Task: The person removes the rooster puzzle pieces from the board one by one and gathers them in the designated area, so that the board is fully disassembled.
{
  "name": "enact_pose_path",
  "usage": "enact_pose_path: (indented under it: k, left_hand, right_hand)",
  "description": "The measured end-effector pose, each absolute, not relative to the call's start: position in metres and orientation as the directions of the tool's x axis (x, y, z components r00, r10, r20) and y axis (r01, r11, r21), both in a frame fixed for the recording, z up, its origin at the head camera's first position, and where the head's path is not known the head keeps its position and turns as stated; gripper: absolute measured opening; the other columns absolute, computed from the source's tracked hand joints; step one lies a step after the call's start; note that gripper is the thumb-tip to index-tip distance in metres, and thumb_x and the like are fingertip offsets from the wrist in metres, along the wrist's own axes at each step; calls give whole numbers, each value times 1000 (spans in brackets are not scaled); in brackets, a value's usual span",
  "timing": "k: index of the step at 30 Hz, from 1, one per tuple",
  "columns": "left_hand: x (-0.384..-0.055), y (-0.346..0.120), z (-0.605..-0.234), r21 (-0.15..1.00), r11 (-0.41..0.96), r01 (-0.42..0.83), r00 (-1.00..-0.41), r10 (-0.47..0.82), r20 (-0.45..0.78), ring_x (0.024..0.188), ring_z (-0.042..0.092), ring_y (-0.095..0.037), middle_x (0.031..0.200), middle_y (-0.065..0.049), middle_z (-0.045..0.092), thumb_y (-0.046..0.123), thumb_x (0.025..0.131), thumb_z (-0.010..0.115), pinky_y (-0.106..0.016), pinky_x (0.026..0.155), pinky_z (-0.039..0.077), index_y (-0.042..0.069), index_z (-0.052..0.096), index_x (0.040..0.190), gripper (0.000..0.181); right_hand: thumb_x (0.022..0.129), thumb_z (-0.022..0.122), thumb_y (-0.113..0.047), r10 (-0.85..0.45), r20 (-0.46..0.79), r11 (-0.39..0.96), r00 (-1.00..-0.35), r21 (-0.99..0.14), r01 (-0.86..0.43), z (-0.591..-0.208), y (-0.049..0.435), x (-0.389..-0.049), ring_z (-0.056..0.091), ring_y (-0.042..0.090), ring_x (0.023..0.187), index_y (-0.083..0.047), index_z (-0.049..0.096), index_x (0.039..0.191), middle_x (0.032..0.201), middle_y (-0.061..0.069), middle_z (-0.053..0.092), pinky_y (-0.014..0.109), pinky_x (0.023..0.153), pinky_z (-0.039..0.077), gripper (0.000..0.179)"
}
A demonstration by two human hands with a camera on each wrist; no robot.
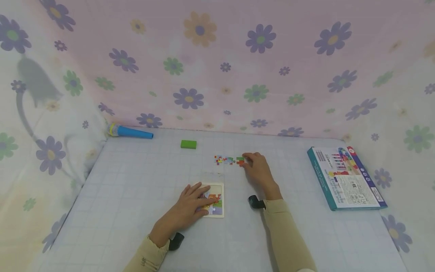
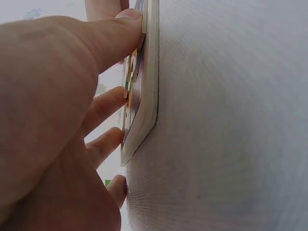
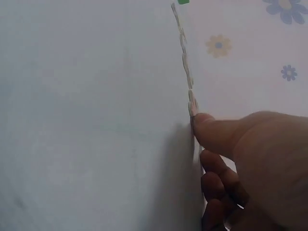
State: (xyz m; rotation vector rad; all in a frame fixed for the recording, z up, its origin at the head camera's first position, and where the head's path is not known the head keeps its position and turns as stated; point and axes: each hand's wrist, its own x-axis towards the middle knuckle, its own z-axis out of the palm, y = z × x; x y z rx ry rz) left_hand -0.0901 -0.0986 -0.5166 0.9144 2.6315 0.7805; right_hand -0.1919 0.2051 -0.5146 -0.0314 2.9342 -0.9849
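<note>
A small jigsaw puzzle in a pale frame (image 1: 222, 200) lies on the table, with colourful pieces inside it. My left hand (image 1: 185, 207) rests across its left part, fingers spread and mostly straight, covering some pieces. Seen from the left wrist, the thumb (image 2: 113, 41) lies along the frame's edge. Farther back, loose puzzle pieces (image 1: 228, 160) lie flat in a short row. At the row's right end, my right hand (image 1: 259, 172) pinches a red and green puzzle piece (image 1: 239, 161) by its right side. The right wrist view shows the thumb (image 3: 207, 127) at this piece, other fingers curled below.
A green block (image 1: 188, 144) lies behind the row, to its left. A blue toy microphone (image 1: 132, 132) is at the back left corner. On the right lies a flat printed box (image 1: 346, 179). Flowered cloth (image 1: 217, 75) rises behind the table and on both sides.
</note>
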Motion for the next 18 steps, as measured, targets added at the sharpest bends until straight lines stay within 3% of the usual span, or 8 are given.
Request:
enact_pose_path:
  k: [10, 18]
  left_hand:
    - [-90, -99, -514, 580, 659, 479, -779, 623, -64, 156, 24, -36, 163, -4, 40, 31, 96, 70, -68, 124, 13, 32, 63, 140, 45]
    - [-91, -99, -516, 574, 655, 491, -771, 633, -64, 156, 24, -36, 163, -4, 40, 31, 97, 69, -67, 125, 13, 34, 61, 142, 46]
  right_hand:
    - [91, 76, -26, -68, 6, 815, -998, -576, -59, -514, 185, -197, 54, 31, 106, -13, 69, 130, 117, 15, 62, 45, 89, 49, 41]
    - [91, 77, -26, -141, 42, 859, -989, -491, -143, -512, 172, -203, 48, 25, 89, -12, 75, 120, 96, 9, 59, 35, 74, 41, 33]
